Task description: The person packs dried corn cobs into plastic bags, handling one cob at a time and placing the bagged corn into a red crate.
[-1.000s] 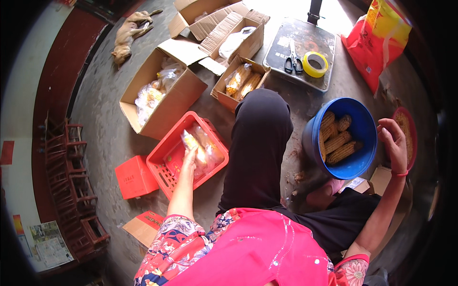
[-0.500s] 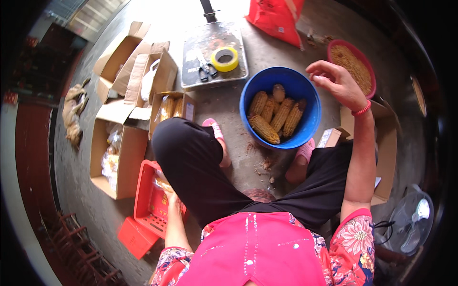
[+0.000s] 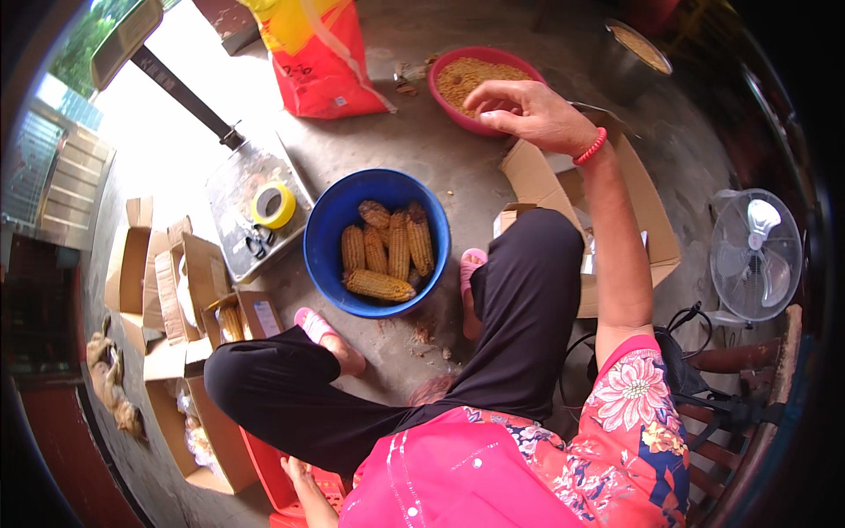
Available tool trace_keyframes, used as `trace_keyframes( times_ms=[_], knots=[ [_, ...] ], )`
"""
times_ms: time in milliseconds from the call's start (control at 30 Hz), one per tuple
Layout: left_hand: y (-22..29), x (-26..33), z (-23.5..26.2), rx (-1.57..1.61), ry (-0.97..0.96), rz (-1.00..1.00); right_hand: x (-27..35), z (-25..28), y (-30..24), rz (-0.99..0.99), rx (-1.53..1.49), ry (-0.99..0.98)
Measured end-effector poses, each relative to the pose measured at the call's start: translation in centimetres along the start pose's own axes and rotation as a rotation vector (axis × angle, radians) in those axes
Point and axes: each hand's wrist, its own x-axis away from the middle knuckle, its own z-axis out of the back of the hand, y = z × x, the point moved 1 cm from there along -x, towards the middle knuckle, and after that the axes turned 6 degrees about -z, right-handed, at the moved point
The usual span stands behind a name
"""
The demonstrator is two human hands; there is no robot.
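Head view, right hand open, fingers curled over the far red bowl of loose kernels, left hand low at near left on a red crate, grip hidden, blue tub of corn cobs between on the floor, tape roll left, fan right.

Daylight pours in from the upper left, where the floor is blown out to near white and detail is lost. Glare spreads over the metal tray there. The rest of the scene is evenly lit and soft, with only faint shadows under the blue tub and the legs. Colours are strong and the centre is sharp. Toward the rim the fisheye bends straight edges, stretches the fan and cardboard boxes, and the corners fall to black. The lower left and right edges are dim and slightly smeared.
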Motion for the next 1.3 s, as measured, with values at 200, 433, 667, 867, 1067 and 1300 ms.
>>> trace_keyframes(
  times_ms=[200,433,667,867,1067,1300],
  knots=[
    [7.0,-1.6,-2.0,-0.047,-0.033,-0.212,6.8,4.6,16.4,-0.486,-0.231,0.244],
    [17.4,-0.7,-10.5,0.086,-0.228,-0.472,22.1,1.8,37.1,-1.237,0.337,0.087],
    [28.0,-0.4,-19.0,-0.047,-0.500,-0.627,29.2,-5.5,33.1,-1.535,-0.347,-0.212],
    [33.6,3.9,-25.7,-0.085,-0.553,-0.721,26.1,-3.3,30.5,-1.336,-0.328,0.241],
    [35.1,11.2,-33.6,-0.275,-0.830,-0.891,24.1,5.1,31.3,-0.803,-0.757,0.693],
    [36.3,19.9,-42.5,-0.416,-1.163,-0.925,10.6,7.3,11.3,-0.151,-1.013,0.253]
  ],
)
